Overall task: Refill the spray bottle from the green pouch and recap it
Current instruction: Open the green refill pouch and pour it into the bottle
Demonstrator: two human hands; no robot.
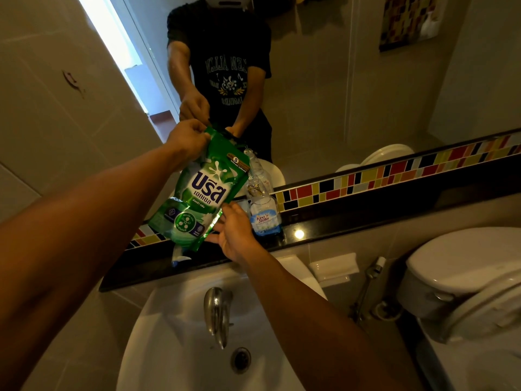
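Observation:
A green refill pouch [201,190] with white and blue print hangs tilted above the black ledge [352,218]. My left hand [187,138] pinches its top corner. My right hand [235,235] lies with straight fingers against the pouch's lower right edge. Just right of the pouch stands a clear spray bottle [263,210] with a blue label, uncapped, its neck near the pouch's upper right corner. A white and blue spray head [180,256] lies on the ledge under the pouch, mostly hidden.
A white basin [180,348] with a chrome tap [217,314] sits below the ledge. A toilet [465,280] and a bidet hose [369,280] are at the right. The mirror [324,94] above the coloured tile strip [394,170] reflects the person.

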